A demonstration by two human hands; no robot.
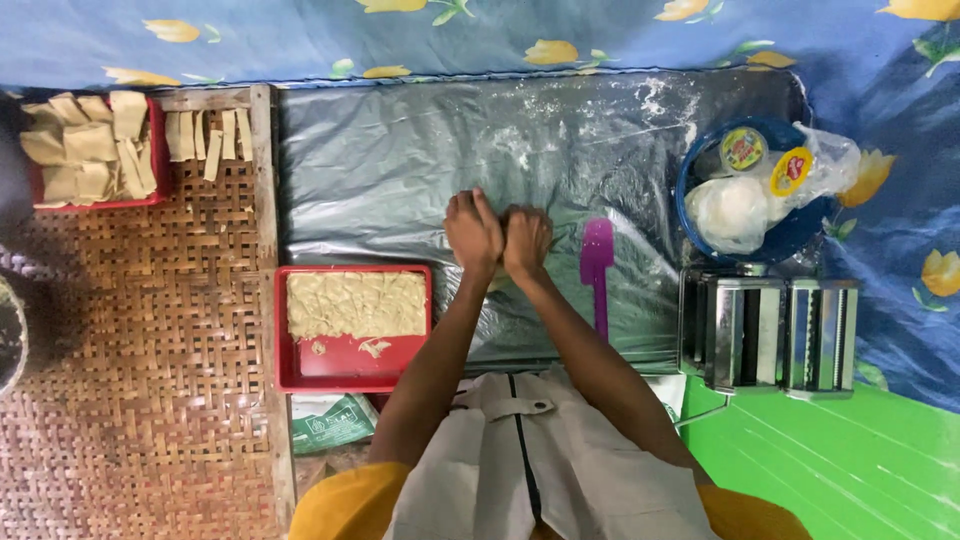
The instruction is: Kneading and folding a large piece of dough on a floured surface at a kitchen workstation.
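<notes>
Both our hands, the left hand [473, 232] and right hand [526, 240], press fisted side by side on a mostly hidden dough lump [497, 283] directly beneath them on the plastic-covered tabletop [380, 170], neither nearer.

Plastic work sheet [400, 170]: lying at centre, flour dusting its far right part. Left hand [472, 232] and right hand [526, 240]: pressing side by side at the sheet's middle. Spatula [596, 268]: lying on the sheet just right of the hands. Near tray [345, 372]: sitting left of the hands, dough sheet [356, 304] lying in its far half. Woven mat [140, 350]: lying left of the tray. Far tray [40, 190]: sitting at the mat's far left, dough pieces [88, 145] piling in it; dough strips [210, 135] lying just right of it. Bowl [700, 160]: sitting far right, bag of flour [730, 212] resting in it. Pasta machine [770, 335]: standing near the bowl, on its near side. Packet [333, 420]: lying just nearer than the near tray.
</notes>
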